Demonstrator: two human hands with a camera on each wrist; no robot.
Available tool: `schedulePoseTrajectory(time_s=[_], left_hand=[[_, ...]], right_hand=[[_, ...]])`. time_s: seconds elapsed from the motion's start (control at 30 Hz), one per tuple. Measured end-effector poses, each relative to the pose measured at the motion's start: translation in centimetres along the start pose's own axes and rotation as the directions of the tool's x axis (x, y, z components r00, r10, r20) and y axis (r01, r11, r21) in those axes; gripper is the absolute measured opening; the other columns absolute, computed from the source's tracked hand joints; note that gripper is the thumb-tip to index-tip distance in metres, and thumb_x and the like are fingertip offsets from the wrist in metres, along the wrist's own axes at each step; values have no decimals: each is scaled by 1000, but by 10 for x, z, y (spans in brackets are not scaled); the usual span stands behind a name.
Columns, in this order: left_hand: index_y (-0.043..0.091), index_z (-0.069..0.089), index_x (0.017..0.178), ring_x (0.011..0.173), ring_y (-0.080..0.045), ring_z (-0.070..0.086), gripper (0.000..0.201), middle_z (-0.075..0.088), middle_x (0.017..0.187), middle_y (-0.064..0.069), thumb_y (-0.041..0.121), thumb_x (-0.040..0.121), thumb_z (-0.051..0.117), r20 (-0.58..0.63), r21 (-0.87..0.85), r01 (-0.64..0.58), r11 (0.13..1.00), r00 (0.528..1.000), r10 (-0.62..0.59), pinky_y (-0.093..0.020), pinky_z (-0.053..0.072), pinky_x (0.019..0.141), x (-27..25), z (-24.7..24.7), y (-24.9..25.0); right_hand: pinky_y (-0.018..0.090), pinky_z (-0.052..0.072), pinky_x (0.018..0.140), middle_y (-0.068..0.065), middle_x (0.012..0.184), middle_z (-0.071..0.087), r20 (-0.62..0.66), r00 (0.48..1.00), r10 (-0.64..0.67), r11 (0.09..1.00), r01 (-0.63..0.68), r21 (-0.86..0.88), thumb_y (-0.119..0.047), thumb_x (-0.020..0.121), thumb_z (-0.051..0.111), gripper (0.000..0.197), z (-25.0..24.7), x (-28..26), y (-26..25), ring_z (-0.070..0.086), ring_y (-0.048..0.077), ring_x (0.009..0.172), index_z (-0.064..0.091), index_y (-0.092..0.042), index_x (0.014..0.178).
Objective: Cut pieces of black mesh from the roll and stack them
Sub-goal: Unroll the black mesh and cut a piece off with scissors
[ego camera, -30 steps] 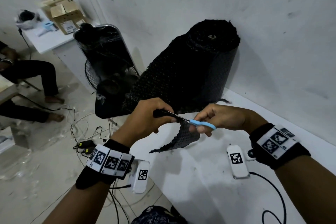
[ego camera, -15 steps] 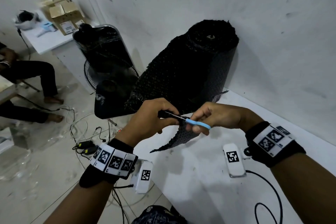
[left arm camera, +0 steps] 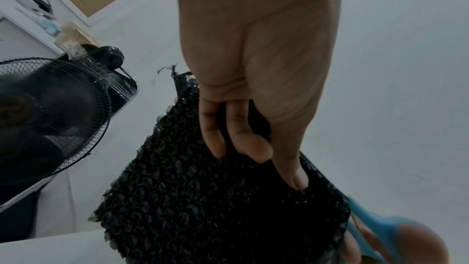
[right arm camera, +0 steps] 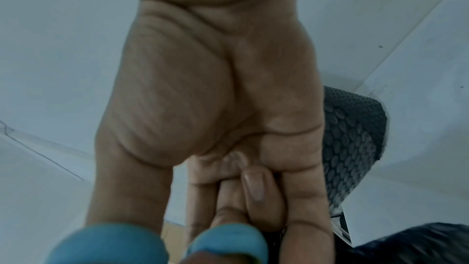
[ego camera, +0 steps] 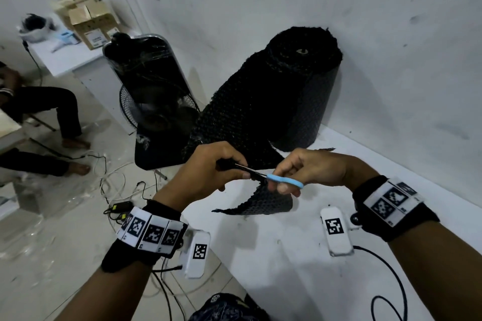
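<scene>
**Cutting mesh at the edge of the white counter**

Standing upright against the wall, the roll of black mesh (ego camera: pixel 300 91) rests on the white counter (ego camera: pixel 300 255), with its loose sheet (ego camera: pixel 234 122) running down and forward toward the person. Just left of the roll, off the counter's end, a black floor fan (ego camera: pixel 154 112) stands on the tiled floor, where cables (ego camera: pixel 114 180) lie in loops. Farther back on the left, cardboard boxes (ego camera: pixel 88 21) sit on another white surface, and a seated person's legs (ego camera: pixel 39 112) show at the left border.

The left hand (ego camera: pixel 208 172) is curled around the sheet's edge, thumb on top and fingers (left arm camera: pixel 238 138) underneath, holding the mesh taut above the counter. The right hand (ego camera: pixel 313 172) has its fingers through the blue handles of a pair of scissors (ego camera: pixel 273 180), gripping them; the blades point left into the mesh beside the left thumb. How far apart the blades are cannot be told. Below the scissors a flap of mesh (ego camera: pixel 260 203) hangs down and curls just above the counter top. Both wrists wear black bands with printed square markers and a small white camera unit. From the right wrist view the blue handles (right arm camera: pixel 162 242) appear blurred in the foreground.
</scene>
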State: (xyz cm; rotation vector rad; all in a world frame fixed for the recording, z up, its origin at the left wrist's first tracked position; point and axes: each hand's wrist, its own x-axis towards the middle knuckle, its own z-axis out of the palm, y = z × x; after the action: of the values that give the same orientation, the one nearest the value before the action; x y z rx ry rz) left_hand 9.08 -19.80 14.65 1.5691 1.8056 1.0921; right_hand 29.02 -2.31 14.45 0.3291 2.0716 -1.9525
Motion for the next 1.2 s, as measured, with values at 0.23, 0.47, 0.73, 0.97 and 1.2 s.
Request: schedulePoseTrajectory(time_s=[0.23, 0.47, 0.73, 0.97, 1.2], left_hand=[[15, 76, 87, 64, -18, 66, 13, 66, 88, 1, 14, 77, 85, 31, 2, -1, 1000, 1000, 1, -35, 55, 46, 5, 9, 4], [19, 77, 87, 63, -21, 66, 13, 65, 88, 5, 18, 77, 85, 48, -2, 4, 1000, 999, -4, -33, 54, 45, 8, 16, 7], [17, 76, 99, 67, -21, 68, 27, 65, 100, 5, 15, 74, 86, 38, -28, 42, 999, 998, -40, -30, 54, 47, 8, 4, 10], [17, 77, 90, 50, -13, 59, 13, 66, 90, 2, 12, 79, 83, 29, -2, 22, 1000, 999, -22, -31, 53, 45, 7, 7, 15], [17, 77, 88, 46, -11, 56, 13, 66, 90, 0, 14, 77, 84, 15, -2, 9, 1000, 1000, -9, -27, 50, 43, 6, 7, 20]], right_hand=[[23, 53, 64, 4, 78, 62, -27, 1000, 13, 999, -12, 41, -28, 79, 76, 30, 2, 3, 2, 59, 9, 66, 76, -11, 104], [22, 53, 63, 4, 79, 63, -28, 1000, 8, 997, -6, 71, -19, 84, 70, 24, 1, -1, 7, 58, 9, 68, 75, -11, 106], [23, 54, 63, -2, 80, 67, -26, 999, 24, 999, -24, 26, -7, 90, 68, 17, -5, -12, 12, 59, 5, 67, 75, -12, 105], [21, 51, 61, -3, 71, 61, -29, 999, 25, 995, -22, 95, -18, 86, 70, 23, -2, -11, 7, 56, 5, 64, 75, -8, 105], [19, 52, 59, -2, 75, 64, -14, 1000, -2, 997, 3, 71, -13, 88, 68, 20, 0, -10, 4, 58, 4, 62, 74, -9, 106]])
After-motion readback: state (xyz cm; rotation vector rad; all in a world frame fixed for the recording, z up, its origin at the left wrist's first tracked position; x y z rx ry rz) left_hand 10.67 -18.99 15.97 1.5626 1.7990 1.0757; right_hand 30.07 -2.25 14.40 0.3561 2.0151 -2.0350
